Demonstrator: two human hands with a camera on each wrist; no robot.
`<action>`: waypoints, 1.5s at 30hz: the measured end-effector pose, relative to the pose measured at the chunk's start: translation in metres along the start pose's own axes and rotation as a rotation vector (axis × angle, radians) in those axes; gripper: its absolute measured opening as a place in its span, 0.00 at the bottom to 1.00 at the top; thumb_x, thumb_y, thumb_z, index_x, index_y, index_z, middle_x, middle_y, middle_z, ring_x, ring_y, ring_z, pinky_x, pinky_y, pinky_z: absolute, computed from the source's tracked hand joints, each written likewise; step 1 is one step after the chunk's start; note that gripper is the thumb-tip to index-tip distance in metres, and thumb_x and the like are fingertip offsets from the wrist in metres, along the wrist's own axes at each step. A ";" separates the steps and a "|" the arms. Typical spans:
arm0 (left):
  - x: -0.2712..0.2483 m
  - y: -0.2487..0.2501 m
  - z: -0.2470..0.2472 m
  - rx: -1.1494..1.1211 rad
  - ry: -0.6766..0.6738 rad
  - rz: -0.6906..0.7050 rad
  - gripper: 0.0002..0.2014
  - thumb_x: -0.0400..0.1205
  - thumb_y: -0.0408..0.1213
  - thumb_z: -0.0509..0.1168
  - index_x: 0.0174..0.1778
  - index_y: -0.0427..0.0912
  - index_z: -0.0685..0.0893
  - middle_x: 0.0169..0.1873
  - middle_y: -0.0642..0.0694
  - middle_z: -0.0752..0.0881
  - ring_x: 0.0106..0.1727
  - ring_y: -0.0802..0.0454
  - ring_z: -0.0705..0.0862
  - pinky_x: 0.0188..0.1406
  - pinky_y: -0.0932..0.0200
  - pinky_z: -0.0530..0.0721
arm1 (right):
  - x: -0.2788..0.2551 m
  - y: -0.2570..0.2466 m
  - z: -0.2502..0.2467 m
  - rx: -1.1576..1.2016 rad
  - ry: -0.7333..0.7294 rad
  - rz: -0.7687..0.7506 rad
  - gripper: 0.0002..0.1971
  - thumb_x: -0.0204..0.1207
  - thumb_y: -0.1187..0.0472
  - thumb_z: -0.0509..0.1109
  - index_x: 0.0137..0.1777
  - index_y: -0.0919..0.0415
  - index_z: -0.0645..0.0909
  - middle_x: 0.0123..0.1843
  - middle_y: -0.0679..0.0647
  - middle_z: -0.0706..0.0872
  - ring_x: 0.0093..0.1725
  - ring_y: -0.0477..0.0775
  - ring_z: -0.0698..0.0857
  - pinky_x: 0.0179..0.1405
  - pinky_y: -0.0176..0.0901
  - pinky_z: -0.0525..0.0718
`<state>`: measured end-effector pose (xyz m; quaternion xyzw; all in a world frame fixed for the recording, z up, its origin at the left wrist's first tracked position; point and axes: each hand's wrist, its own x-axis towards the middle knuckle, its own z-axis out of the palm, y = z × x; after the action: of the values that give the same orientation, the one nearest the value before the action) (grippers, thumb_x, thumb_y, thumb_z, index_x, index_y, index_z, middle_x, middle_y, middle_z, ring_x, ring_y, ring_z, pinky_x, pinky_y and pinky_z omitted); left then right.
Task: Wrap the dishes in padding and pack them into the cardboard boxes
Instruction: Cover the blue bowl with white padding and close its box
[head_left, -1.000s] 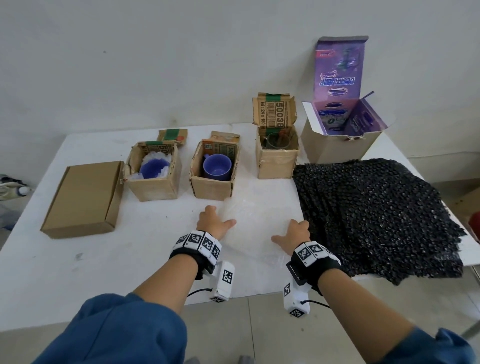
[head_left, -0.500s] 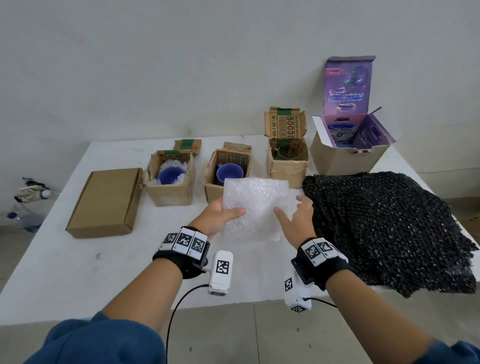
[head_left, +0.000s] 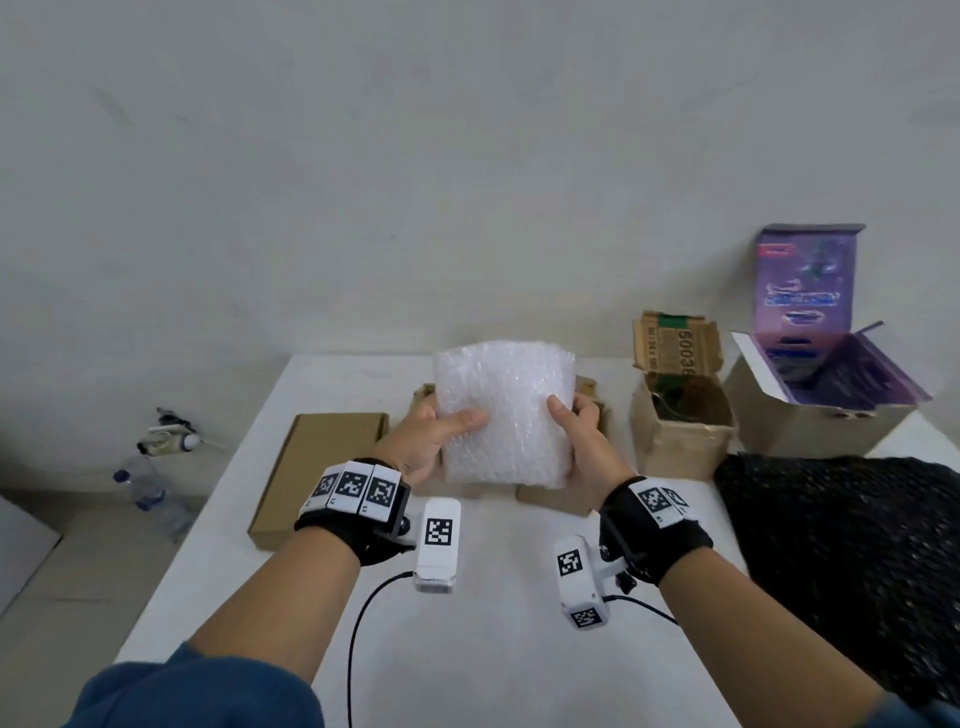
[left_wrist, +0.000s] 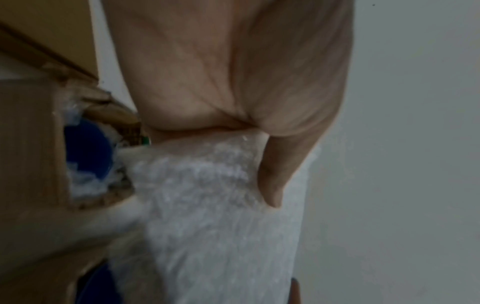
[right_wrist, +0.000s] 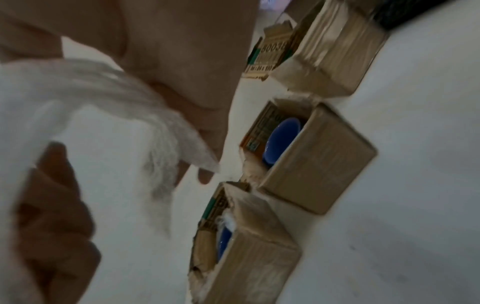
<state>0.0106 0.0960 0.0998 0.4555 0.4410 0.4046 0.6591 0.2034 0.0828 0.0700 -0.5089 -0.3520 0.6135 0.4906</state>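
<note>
A person at a white table (head_left: 509, 649) holds a sheet of bubble wrap (head_left: 506, 410) upright above it. The left hand (head_left: 434, 439) grips the sheet's left edge, thumb across the front. The right hand (head_left: 582, 431) grips the right edge, thumb in front and fingers behind.

From the head view, the wrap hides most of two small boxes behind it. To the right stand a third box (head_left: 680, 423) with its flap up and a purple-lined box (head_left: 821, 400). A flat closed box (head_left: 317, 473) lies left, and a black mesh sheet (head_left: 852, 561) lies right.

Only the right wrist view shows inside the hidden pair: the middle box (right_wrist: 311, 156) holds a blue cup (right_wrist: 283, 139), and the nearer box (right_wrist: 244, 246) holds something blue with white padding. The left wrist view, blurred, shows the thumb (left_wrist: 280, 174) pressed on the wrap.
</note>
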 end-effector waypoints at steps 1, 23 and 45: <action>0.008 0.002 -0.011 0.018 0.018 0.003 0.23 0.75 0.30 0.70 0.67 0.35 0.76 0.57 0.39 0.86 0.60 0.42 0.84 0.60 0.45 0.84 | 0.008 -0.002 0.009 0.027 0.004 0.017 0.26 0.78 0.48 0.67 0.71 0.51 0.61 0.65 0.52 0.78 0.60 0.54 0.83 0.52 0.56 0.88; 0.123 -0.051 -0.118 0.770 0.237 0.207 0.30 0.70 0.40 0.78 0.64 0.40 0.70 0.49 0.47 0.77 0.48 0.50 0.78 0.45 0.60 0.75 | 0.121 0.041 0.079 -0.598 0.359 -0.021 0.27 0.74 0.64 0.74 0.67 0.61 0.62 0.56 0.55 0.74 0.53 0.52 0.76 0.50 0.40 0.74; 0.120 -0.057 -0.122 1.312 0.042 0.486 0.14 0.85 0.39 0.55 0.62 0.44 0.80 0.57 0.48 0.81 0.60 0.48 0.75 0.60 0.54 0.74 | 0.111 0.036 0.087 -1.443 0.098 -0.236 0.26 0.83 0.54 0.58 0.78 0.65 0.62 0.75 0.60 0.69 0.73 0.59 0.69 0.74 0.47 0.63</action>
<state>-0.0636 0.2236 -0.0045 0.8371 0.4924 0.1993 0.1304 0.1104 0.1850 0.0257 -0.6910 -0.6986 0.1485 0.1113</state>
